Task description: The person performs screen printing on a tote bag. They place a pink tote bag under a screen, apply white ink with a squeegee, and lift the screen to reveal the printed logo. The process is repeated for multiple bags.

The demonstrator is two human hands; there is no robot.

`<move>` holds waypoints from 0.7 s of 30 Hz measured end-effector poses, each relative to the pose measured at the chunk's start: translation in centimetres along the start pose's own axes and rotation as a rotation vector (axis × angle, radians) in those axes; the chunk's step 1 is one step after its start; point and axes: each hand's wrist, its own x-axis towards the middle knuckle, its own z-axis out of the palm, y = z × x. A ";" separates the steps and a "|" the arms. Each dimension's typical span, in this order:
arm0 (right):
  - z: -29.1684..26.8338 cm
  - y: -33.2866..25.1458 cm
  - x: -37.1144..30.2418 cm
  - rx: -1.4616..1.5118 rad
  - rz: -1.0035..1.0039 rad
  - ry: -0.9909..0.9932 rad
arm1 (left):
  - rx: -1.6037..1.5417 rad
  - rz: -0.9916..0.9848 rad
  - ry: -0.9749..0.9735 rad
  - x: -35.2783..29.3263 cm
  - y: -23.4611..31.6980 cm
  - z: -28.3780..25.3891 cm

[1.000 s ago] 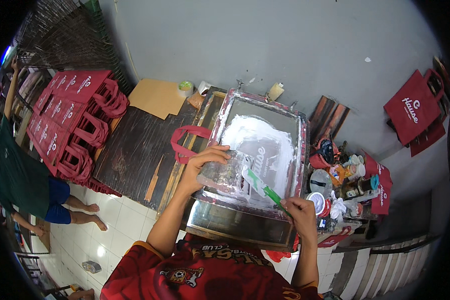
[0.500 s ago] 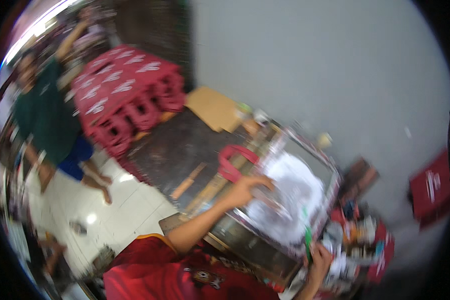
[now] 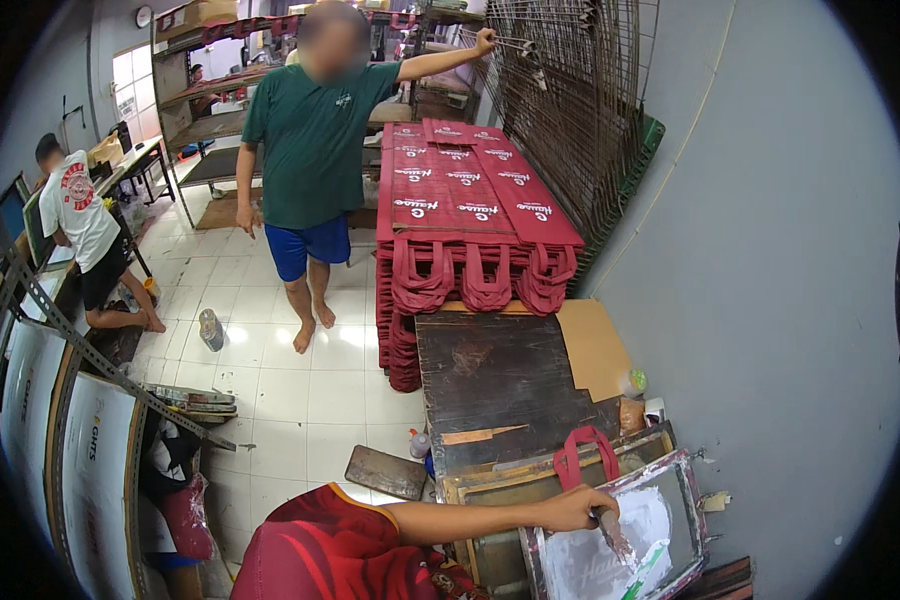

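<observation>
- Okay, squeegee (image 3: 613, 532) sits at 5 o'clock in view, over the white ink (image 3: 650, 508) on the framed screen (image 3: 699, 495).
- Left hand (image 3: 576, 508) grips its upper part, fingers curled round. Right hand out of view, can't tell its state.
- Squeegee: likely light, rigid body, slick where inked. Best hold: the dry upper part.
- Screen: mesh probably delicate, frame stiff. Take it by the rim.
- Spatula (image 3: 647, 569), green and white, at the squeegee's 5 o'clock, cut off by the lower edge.
- Containers: white cup (image 3: 654, 408) at 4 o'clock near the wall, contents not readable. Brown packet (image 3: 631, 416) just beside it, contents hidden. Frame itself carries the ink pool.
</observation>
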 end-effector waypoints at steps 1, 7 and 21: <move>0.2 -0.2 0.1 0.004 -0.002 0.017 | 0.013 0.004 0.029 -0.3 -0.3 0.0; 1.8 -0.2 -0.5 0.050 0.001 0.239 | 0.045 -0.016 0.013 0.0 -0.8 0.4; -0.3 -3.4 -0.8 0.051 0.145 0.208 | 0.036 0.031 0.035 -0.2 -1.2 1.3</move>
